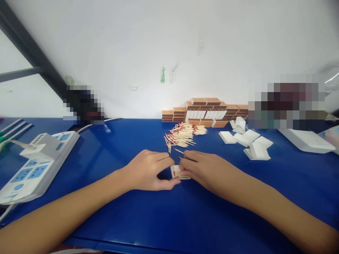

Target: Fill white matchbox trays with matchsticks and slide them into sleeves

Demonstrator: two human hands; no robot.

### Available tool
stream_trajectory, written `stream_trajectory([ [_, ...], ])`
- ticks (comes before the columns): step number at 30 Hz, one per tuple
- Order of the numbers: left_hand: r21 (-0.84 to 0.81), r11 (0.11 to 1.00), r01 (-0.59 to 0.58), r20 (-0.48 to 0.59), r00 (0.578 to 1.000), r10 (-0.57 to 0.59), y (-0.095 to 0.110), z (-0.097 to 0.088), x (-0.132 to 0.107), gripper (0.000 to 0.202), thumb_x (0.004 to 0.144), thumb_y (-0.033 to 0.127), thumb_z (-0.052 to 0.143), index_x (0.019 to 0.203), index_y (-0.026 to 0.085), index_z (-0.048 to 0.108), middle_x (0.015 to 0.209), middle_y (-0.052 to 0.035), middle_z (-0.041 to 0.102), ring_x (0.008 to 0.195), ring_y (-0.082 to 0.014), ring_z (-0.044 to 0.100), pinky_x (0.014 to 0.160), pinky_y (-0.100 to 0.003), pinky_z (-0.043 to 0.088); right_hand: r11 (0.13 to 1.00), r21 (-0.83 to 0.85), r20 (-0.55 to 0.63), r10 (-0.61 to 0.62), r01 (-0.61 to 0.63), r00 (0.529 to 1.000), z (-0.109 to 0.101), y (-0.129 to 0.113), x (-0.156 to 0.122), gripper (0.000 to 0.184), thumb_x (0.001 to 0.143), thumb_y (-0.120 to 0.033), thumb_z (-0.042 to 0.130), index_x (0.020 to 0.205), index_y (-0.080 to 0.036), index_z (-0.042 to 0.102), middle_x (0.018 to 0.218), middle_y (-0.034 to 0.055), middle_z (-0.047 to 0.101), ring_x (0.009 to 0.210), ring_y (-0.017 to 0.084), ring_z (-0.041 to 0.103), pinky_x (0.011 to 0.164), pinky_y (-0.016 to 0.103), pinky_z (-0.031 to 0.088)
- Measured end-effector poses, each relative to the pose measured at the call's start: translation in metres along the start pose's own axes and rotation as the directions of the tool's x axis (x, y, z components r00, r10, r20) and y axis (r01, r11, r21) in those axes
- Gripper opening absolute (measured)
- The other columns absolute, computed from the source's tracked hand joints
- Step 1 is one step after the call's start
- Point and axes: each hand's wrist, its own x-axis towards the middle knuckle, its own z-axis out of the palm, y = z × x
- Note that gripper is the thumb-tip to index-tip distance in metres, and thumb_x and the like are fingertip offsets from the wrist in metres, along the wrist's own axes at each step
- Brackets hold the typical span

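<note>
A small white matchbox tray [172,171] lies on the blue table with several red-tipped matches [180,174] inside. My left hand [150,171] grips its left end, thumb at the near side and fingers at the far side. My right hand [203,169] reaches over the tray's right part, fingers closed together and pressed down on the matches in it. Those fingertips are partly hidden. Just beyond my hands lies a loose heap of matches [182,135], with a couple of single matches [178,151] close to my right fingers.
Brown-and-orange matchboxes [206,102] stand stacked against the wall. Several white trays [227,137] lie scattered at the right, near a larger white lid-like box [307,139]. On the left is a white power strip [39,169] with a plug and cable. Blurred patches cover objects on both sides.
</note>
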Motion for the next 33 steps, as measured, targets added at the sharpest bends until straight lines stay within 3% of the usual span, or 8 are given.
stream_trajectory([
  [5,-0.027,0.999,0.023,-0.001,1.000,-0.023,0.000,0.001,0.000,0.031,0.092,0.047,0.066,0.092,0.017,0.068,0.070,0.0017,0.062,0.058,-0.0124,0.058,0.053,-0.027,0.040,0.997,-0.078,-0.038,-0.024,0.021,0.999,0.006,-0.005,0.001,0.015,0.103,-0.022,0.057,0.090,-0.017,0.062,0.091,0.0058,0.064,0.072,0.019,0.062,0.061,0.031,0.041],
  [10,-0.057,0.996,0.072,0.021,0.997,-0.071,-0.005,-0.001,0.000,0.031,0.091,0.048,0.068,0.094,0.017,0.070,0.073,0.0018,0.066,0.060,-0.0114,0.060,0.055,-0.025,0.042,0.999,0.038,-0.093,0.015,-0.011,0.996,-0.002,0.004,-0.002,0.020,0.106,-0.025,0.051,0.092,-0.018,0.064,0.092,0.0048,0.064,0.072,0.017,0.062,0.063,0.030,0.043],
  [14,-0.039,0.993,0.111,-0.010,0.994,-0.111,-0.010,-0.004,-0.001,0.028,0.091,0.044,0.071,0.101,0.018,0.071,0.076,0.0026,0.069,0.059,-0.0098,0.061,0.054,-0.024,0.041,0.976,0.117,-0.200,0.205,-0.184,0.958,-0.015,0.028,-0.006,0.020,0.105,-0.031,0.053,0.093,-0.020,0.065,0.088,0.0041,0.065,0.077,0.018,0.061,0.066,0.030,0.043],
  [18,-0.043,0.986,0.161,-0.106,0.981,-0.165,-0.011,-0.004,-0.001,0.032,0.090,0.044,0.073,0.107,0.018,0.071,0.069,0.0051,0.066,0.056,-0.0089,0.059,0.054,-0.024,0.041,0.919,0.213,-0.078,0.355,-0.332,0.932,-0.012,0.042,-0.007,0.021,0.098,-0.040,0.062,0.087,-0.022,0.065,0.083,0.0023,0.065,0.073,0.017,0.059,0.064,0.030,0.042],
  [22,-0.035,0.987,0.158,-0.134,0.978,-0.162,-0.011,-0.005,0.000,0.031,0.089,0.044,0.074,0.105,0.017,0.071,0.065,0.0058,0.064,0.054,-0.0088,0.058,0.053,-0.024,0.039,0.889,0.279,-0.013,0.381,-0.362,0.925,0.001,0.031,-0.002,0.014,0.094,-0.035,0.065,0.088,-0.023,0.064,0.086,0.0019,0.065,0.076,0.017,0.059,0.065,0.030,0.043],
  [26,-0.041,0.986,0.160,-0.078,0.984,-0.163,-0.009,-0.009,0.002,0.027,0.085,0.040,0.075,0.098,0.017,0.072,0.064,0.0054,0.063,0.054,-0.0091,0.057,0.051,-0.024,0.038,0.890,0.275,-0.040,0.388,-0.363,0.921,0.008,0.014,0.004,0.011,0.097,-0.024,0.057,0.088,-0.022,0.062,0.090,0.0027,0.064,0.075,0.017,0.059,0.068,0.032,0.043],
  [29,-0.062,0.986,0.157,-0.007,0.987,-0.158,-0.007,-0.011,0.003,0.024,0.084,0.041,0.073,0.092,0.018,0.073,0.063,0.0052,0.062,0.053,-0.0094,0.055,0.051,-0.024,0.038,0.884,0.238,-0.091,0.433,-0.403,0.897,0.010,0.008,0.006,0.013,0.098,-0.029,0.058,0.089,-0.022,0.061,0.092,0.0034,0.064,0.074,0.018,0.059,0.067,0.033,0.043],
  [33,-0.093,0.985,0.145,0.000,0.989,-0.146,-0.006,-0.011,0.003,0.023,0.084,0.040,0.071,0.092,0.018,0.073,0.066,0.0048,0.064,0.054,-0.0094,0.057,0.052,-0.024,0.040,0.878,0.200,-0.107,0.461,-0.436,0.881,0.013,0.007,0.007,0.010,0.096,-0.028,0.062,0.088,-0.022,0.062,0.091,0.0033,0.064,0.072,0.018,0.059,0.064,0.032,0.042],
])
